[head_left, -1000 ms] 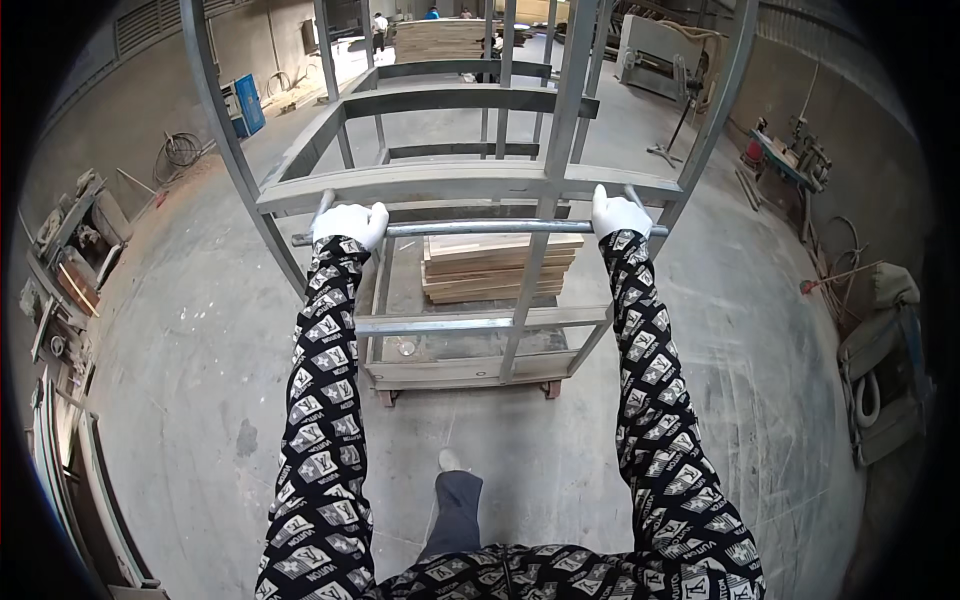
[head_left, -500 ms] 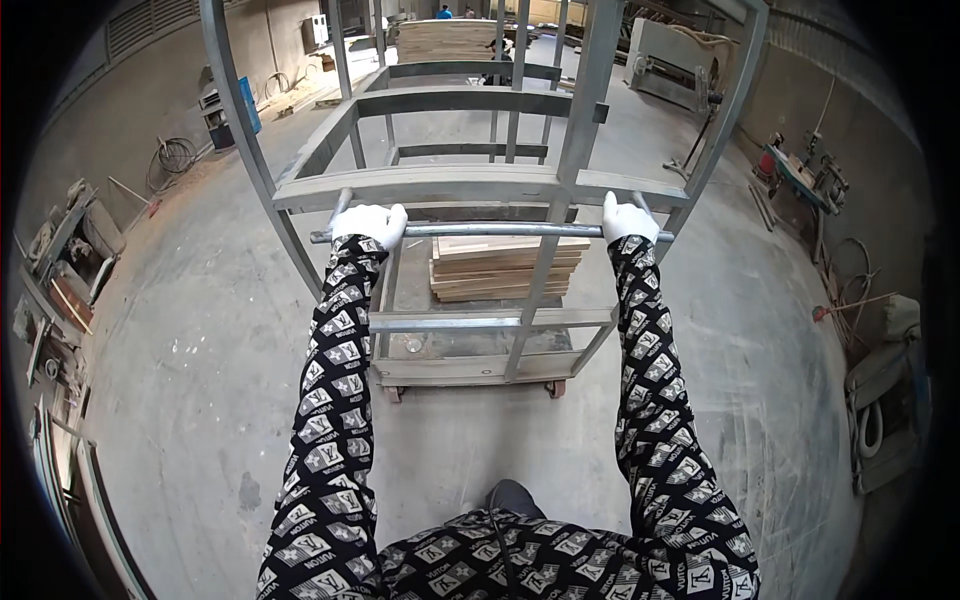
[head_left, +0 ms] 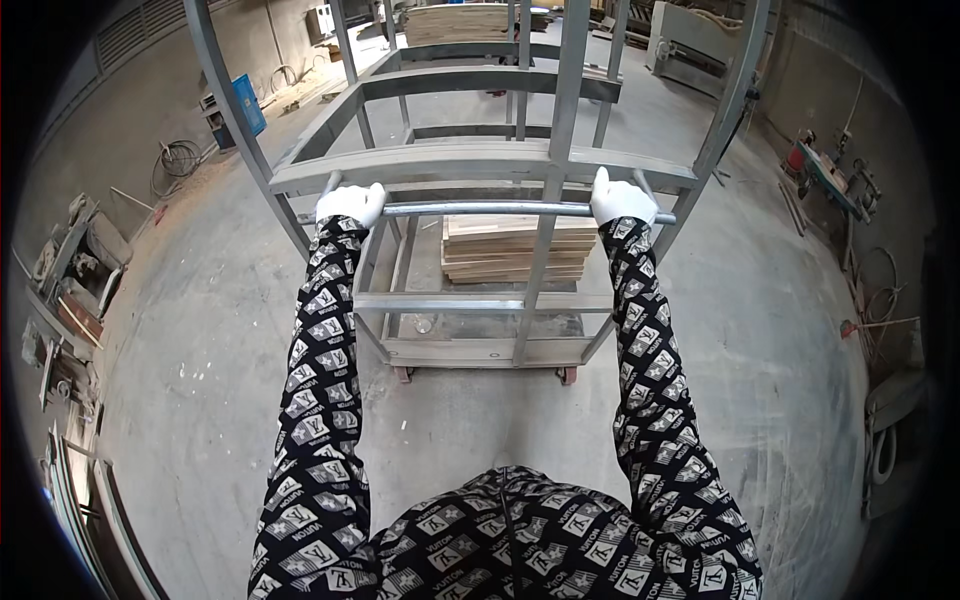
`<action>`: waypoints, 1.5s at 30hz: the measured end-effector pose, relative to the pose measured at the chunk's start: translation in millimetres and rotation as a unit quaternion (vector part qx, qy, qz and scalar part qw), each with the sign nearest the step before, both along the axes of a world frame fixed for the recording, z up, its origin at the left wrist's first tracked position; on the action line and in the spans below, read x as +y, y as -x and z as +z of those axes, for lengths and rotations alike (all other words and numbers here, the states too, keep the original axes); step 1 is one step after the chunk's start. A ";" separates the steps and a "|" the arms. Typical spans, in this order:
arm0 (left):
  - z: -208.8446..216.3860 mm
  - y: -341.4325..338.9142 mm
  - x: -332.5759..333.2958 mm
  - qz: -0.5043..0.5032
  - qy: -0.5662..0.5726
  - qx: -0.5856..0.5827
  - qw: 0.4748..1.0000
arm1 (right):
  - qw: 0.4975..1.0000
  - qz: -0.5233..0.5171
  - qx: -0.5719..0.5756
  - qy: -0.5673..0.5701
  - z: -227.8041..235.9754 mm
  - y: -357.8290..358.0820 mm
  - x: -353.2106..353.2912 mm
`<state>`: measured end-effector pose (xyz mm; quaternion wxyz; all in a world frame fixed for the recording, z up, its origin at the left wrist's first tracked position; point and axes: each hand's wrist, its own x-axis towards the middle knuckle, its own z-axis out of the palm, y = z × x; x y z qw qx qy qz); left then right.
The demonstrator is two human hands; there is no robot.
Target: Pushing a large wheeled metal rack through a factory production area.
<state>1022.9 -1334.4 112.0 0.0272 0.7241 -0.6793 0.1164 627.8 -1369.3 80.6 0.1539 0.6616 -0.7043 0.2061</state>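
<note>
Both of my arms, in black sleeves with a pale pattern, reach forward to a tall grey metal frame cart (head_left: 420, 165). My left hand (head_left: 350, 204), in a white glove, is closed around the left part of a round metal push bar (head_left: 470, 209). Near the bar's right end, my right hand (head_left: 622, 198), gloved the same way, grips it too, thumb pointing up along the top. A stack of light wooden boards (head_left: 515, 248) lies on the cart's low deck, behind an upright post. Small caster wheels (head_left: 567, 375) show beneath its near edge.
Bare grey concrete floor (head_left: 230, 400) surrounds the cart. Along the left wall are a blue cabinet (head_left: 248, 104), coiled cable (head_left: 178, 158) and piled equipment. A large grey machine (head_left: 690, 45) stands far right, with a green machine (head_left: 835, 183) nearer. More stacked boards (head_left: 455, 23) lie ahead.
Both hands keep their hold on the bar and sit slightly higher and further left in view. The surroundings have shifted a little, and my shoe has gone from sight.
</note>
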 end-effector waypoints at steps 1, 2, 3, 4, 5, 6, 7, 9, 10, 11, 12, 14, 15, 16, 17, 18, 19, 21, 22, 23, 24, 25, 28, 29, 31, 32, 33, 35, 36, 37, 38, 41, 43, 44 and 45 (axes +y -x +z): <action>-9.4 -17.8 -3.7 -0.019 0.047 -0.046 0.998 | 0.999 0.000 -0.030 -0.025 11.6 -9.9 6.0; -11.4 -22.3 -5.9 -0.020 0.044 -0.044 0.998 | 0.999 -0.002 -0.029 -0.028 12.6 -12.7 6.7; -14.1 -26.7 -8.0 -0.009 0.056 -0.040 0.998 | 0.998 -0.003 -0.039 -0.038 14.1 -15.9 6.9; -15.7 -30.3 -10.8 0.002 0.069 -0.035 0.997 | 0.998 -0.005 -0.049 -0.047 14.4 -18.1 5.2; -15.5 -35.2 -14.2 0.004 0.045 -0.053 0.998 | 0.997 -0.001 -0.044 -0.060 12.0 -21.1 2.6; -18.4 -40.8 -13.1 0.024 0.045 -0.020 0.999 | 0.997 0.004 -0.045 -0.066 6.8 -24.7 -1.2; -15.9 -26.6 -11.3 0.029 0.032 0.006 0.999 | 0.997 -0.001 -0.027 -0.072 4.6 -18.6 0.3; -17.2 -15.8 -4.9 0.029 0.048 0.041 0.998 | 0.997 0.014 0.001 -0.071 -2.5 -11.5 -2.1; -15.4 -22.3 -4.1 0.032 0.048 0.040 0.998 | 0.997 0.018 0.000 -0.072 2.1 -15.8 -0.8; -12.0 -29.4 -4.9 0.026 0.049 0.017 0.998 | 0.998 0.022 0.002 -0.061 8.2 -19.8 0.4; -9.6 -36.7 -4.4 0.021 0.050 -0.005 0.999 | 0.998 0.026 0.004 -0.050 13.2 -25.7 0.8; 0.9 -18.4 -2.6 -0.001 0.043 -0.008 0.999 | 0.996 0.033 0.080 -0.015 9.4 -12.4 -8.0; 2.8 -11.3 1.1 0.008 0.039 0.009 0.999 | 0.995 0.037 0.088 -0.003 4.6 -8.2 -5.7; 6.7 -5.1 7.4 0.020 0.034 0.024 0.999 | 0.995 0.042 0.095 0.008 -0.5 -7.0 -2.6; 1.2 1.6 7.0 0.018 0.068 0.024 0.997 | 0.994 0.038 0.105 -0.012 -4.2 -1.2 -5.3; -0.2 6.0 4.7 0.020 0.054 0.024 0.998 | 0.991 0.036 0.126 0.007 -9.0 5.2 -5.9; -0.3 1.7 3.4 0.014 0.040 0.017 0.999 | 0.992 0.031 0.122 -0.008 -9.1 3.7 -6.6; -2.0 -6.1 0.4 0.010 0.029 0.012 0.999 | 0.993 0.029 0.117 0.000 -12.3 1.4 -5.9; -6.8 -9.6 -2.1 -0.005 0.044 0.003 0.999 | 0.992 0.027 0.124 0.014 -13.1 -0.2 -3.5; -11.0 -12.4 -5.0 -0.021 0.057 -0.007 0.998 | 0.993 0.032 0.114 0.007 -11.2 -0.4 -4.2; -14.1 -15.4 -8.2 -0.019 0.059 -0.007 0.998 | 0.994 0.036 0.103 0.000 -9.6 -0.5 -5.3; -15.6 -18.5 -10.6 -0.026 0.075 -0.005 0.997 | 0.994 0.035 0.102 -0.001 -8.6 -2.3 -5.2; -11.7 -18.4 -15.9 -0.039 0.085 -0.012 0.996 | 0.994 0.020 0.104 0.014 -5.0 -2.5 -8.9; -6.1 -13.3 -16.1 -0.018 0.052 -0.002 0.998 | 0.994 0.014 0.105 0.013 -3.4 0.5 -11.3; 0.3 -7.5 -13.6 0.021 0.023 0.016 0.999 | 0.998 0.005 0.061 0.008 0.3 -0.6 -15.0; 1.9 -9.7 -9.6 0.002 0.021 -0.014 1.000 | 0.999 0.008 0.032 0.006 0.8 -4.3 -14.3; 1.8 -9.3 -5.5 0.004 0.027 -0.016 1.000 | 1.000 0.012 0.028 0.009 -0.2 -5.8 -11.2; 12.1 -3.3 7.0 0.006 0.037 -0.012 0.999 | 1.000 0.009 0.007 -0.007 4.6 -9.5 -6.7; 17.6 7.7 12.5 -0.004 0.028 0.000 1.000 | 1.000 0.007 0.018 -0.001 -0.9 -4.4 -8.5; 12.5 -3.1 6.5 0.027 0.034 0.010 0.999 | 1.000 0.006 0.000 -0.016 5.0 -9.5 -5.4; 8.6 -8.3 2.2 0.055 0.035 0.021 0.998 | 0.999 0.004 -0.017 -0.037 9.2 -14.1 0.1; -2.2 -23.5 -8.3 0.084 0.015 0.055 0.995 | 0.998 0.009 -0.029 -0.048 15.7 -19.9 9.3; -14.9 -50.3 -6.0 0.107 0.044 0.034 0.993 | 0.998 0.050 -0.014 -0.037 27.1 -40.0 24.2; -1.3 -19.0 6.6 0.077 -0.025 0.004 0.997 | 0.996 0.050 -0.010 -0.068 25.0 -30.3 24.3; -10.0 -11.3 -3.3 0.073 -0.028 0.005 0.997 | 0.996 0.041 -0.004 -0.081 22.8 -23.4 23.2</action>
